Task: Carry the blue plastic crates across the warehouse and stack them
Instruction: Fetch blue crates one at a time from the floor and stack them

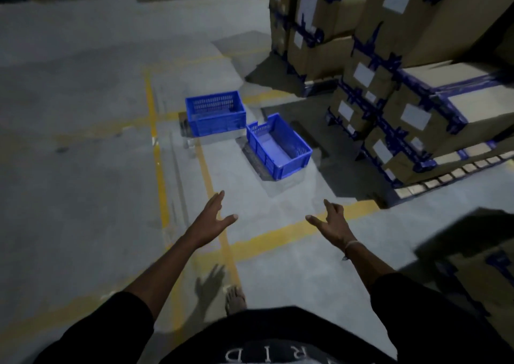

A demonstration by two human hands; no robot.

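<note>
Two blue plastic crates stand empty on the concrete floor ahead of me. The farther crate (215, 113) sits square to me; the nearer crate (278, 146) is turned at an angle, just right of it, and the two stand slightly apart. My left hand (212, 215) and my right hand (332, 222) reach forward with fingers spread, palms facing each other, holding nothing. Both hands are well short of the nearer crate.
Pallets of taped cardboard boxes (411, 91) are stacked high on the right, close to the nearer crate. Another carton (478, 269) sits at the near right. Yellow floor lines (158, 155) mark lanes. Open concrete stretches to the left. My bare foot (236, 299) shows below.
</note>
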